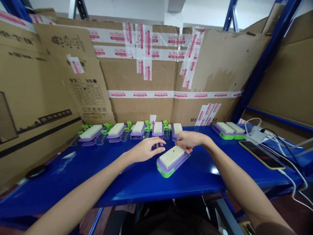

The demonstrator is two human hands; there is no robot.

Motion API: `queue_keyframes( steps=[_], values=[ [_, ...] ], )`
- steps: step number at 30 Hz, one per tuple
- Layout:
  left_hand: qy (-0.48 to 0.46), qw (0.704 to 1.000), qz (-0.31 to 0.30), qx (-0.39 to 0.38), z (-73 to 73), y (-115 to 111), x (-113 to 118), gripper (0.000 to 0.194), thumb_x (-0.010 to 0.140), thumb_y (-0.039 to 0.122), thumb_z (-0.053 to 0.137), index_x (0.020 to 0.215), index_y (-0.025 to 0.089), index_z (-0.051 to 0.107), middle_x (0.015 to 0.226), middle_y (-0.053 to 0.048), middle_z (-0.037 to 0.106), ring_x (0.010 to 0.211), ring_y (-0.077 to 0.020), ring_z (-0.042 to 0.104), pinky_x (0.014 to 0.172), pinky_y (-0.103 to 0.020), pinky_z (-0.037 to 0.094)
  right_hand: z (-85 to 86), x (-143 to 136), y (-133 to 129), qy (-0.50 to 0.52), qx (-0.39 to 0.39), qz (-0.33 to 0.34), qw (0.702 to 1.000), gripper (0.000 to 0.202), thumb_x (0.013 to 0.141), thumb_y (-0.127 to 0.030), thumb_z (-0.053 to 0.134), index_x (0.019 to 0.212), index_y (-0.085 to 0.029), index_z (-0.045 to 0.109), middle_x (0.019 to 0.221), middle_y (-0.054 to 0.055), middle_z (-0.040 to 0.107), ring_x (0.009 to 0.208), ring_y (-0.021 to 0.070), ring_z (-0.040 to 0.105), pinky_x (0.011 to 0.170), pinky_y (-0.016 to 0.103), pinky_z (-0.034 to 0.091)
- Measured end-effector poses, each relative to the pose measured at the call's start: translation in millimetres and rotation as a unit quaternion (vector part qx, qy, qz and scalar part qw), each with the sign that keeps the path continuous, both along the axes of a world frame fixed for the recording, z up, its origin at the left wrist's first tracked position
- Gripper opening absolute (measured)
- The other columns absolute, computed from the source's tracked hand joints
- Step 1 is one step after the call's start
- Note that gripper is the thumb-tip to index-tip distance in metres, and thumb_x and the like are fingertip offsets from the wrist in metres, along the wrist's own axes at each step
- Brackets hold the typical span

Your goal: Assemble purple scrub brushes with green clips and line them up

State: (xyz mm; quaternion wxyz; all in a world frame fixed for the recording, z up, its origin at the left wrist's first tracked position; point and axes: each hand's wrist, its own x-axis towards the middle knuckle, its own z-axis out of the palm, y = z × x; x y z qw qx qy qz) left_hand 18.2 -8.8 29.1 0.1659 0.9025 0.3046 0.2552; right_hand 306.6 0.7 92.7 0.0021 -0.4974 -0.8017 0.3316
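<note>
A scrub brush (171,158) with cream bristles, a purple body and a green end lies tilted on or just above the blue table, bristles up. My right hand (188,140) grips its far right end, the fingers curled and partly hiding that end. Left of the brush, my left hand (146,150) hovers palm down with its fingers apart, holding nothing. Behind both hands stands a row of similar purple brushes, among them one brush (157,129) beside a clear container with a green top (166,130). Another brush (177,129) is partly covered by my right hand.
Cardboard panels (144,78) wall the back of the blue table (97,173). To the right are two brushes with green ends (227,130), a phone (260,154) and a white power strip (258,134) with cables. A dark round object (36,171) sits at left.
</note>
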Motion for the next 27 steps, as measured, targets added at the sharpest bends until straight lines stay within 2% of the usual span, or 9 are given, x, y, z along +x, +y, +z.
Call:
queue_keyframes(
  steps=[3,6,9,11,15,21,27],
  values=[
    [-0.022,0.999,-0.023,-0.023,2.2,-1.0,-0.3,0.048,0.114,0.062,0.057,0.139,0.024,0.074,0.128,-0.011,0.082,0.103,-0.0255,0.077,0.094,-0.043,0.063,-13.8,-13.1,4.9,0.06,-0.004,-0.028,0.998,0.035,0.097,-0.021,0.063,0.062,-0.02,0.063,0.051,0.002,0.069,0.042,0.0113,0.057,0.046,0.022,0.043],
    [-0.022,0.999,-0.029,-0.022,2.2,-0.5,-1.6,0.051,0.11,0.064,0.064,0.143,0.026,0.073,0.139,-0.013,0.079,0.118,-0.03,0.077,0.106,-0.047,0.062,-28.2,-21.2,15.6,0.11,0.01,-0.072,0.991,0.038,0.1,-0.019,0.06,0.062,-0.021,0.06,0.051,0.002,0.069,0.041,0.0113,0.057,0.044,0.021,0.044],
    [-0.006,1.0,-0.013,-0.003,1.1,0.2,-2.4,0.062,0.1,0.062,0.081,0.151,0.029,0.069,0.149,-0.013,0.074,0.134,-0.0354,0.072,0.118,-0.053,0.057,-39.9,-23.6,28.3,0.151,0.028,-0.104,0.983,0.042,0.105,-0.026,0.062,0.063,-0.021,0.059,0.05,0.002,0.068,0.041,0.0111,0.057,0.041,0.021,0.042],
    [0.004,1.0,0.004,0.01,0.3,1.0,-2.7,0.063,0.099,0.058,0.082,0.153,0.03,0.066,0.151,-0.012,0.073,0.137,-0.0358,0.071,0.12,-0.055,0.057,-45.4,-22.1,36.3,0.169,0.037,-0.113,0.978,0.045,0.109,-0.035,0.064,0.066,-0.021,0.06,0.051,0.002,0.068,0.04,0.0103,0.055,0.041,0.02,0.042],
    [0.016,0.999,0.022,0.022,-0.4,3.1,-3.7,0.05,0.106,0.048,0.071,0.153,0.03,0.065,0.154,-0.011,0.071,0.139,-0.0344,0.071,0.121,-0.055,0.057,-51.3,-12.8,49.3,0.183,0.068,-0.129,0.972,0.046,0.111,-0.045,0.066,0.072,-0.02,0.061,0.053,0.0,0.068,0.041,0.0104,0.059,0.043,0.02,0.045],
    [0.022,0.999,0.023,0.018,2.4,4.3,-7.0,0.053,0.1,0.035,0.071,0.153,0.028,0.067,0.158,-0.01,0.071,0.144,-0.0348,0.069,0.127,-0.057,0.053,-56.7,2.0,58.7,0.189,0.141,-0.126,0.964,0.04,0.112,-0.037,0.065,0.076,-0.02,0.062,0.056,-0.003,0.067,0.045,0.0094,0.062,0.047,0.018,0.046],
    [0.007,1.0,0.005,0.0,4.7,5.7,-9.1,0.052,0.094,0.023,0.065,0.145,0.028,0.071,0.153,-0.008,0.075,0.137,-0.033,0.073,0.122,-0.054,0.056,-61.3,1.1,58.3,0.191,0.176,-0.105,0.96,0.036,0.112,-0.037,0.063,0.079,-0.022,0.059,0.061,-0.003,0.069,0.053,0.0129,0.07,0.055,0.021,0.051]
  ],
)
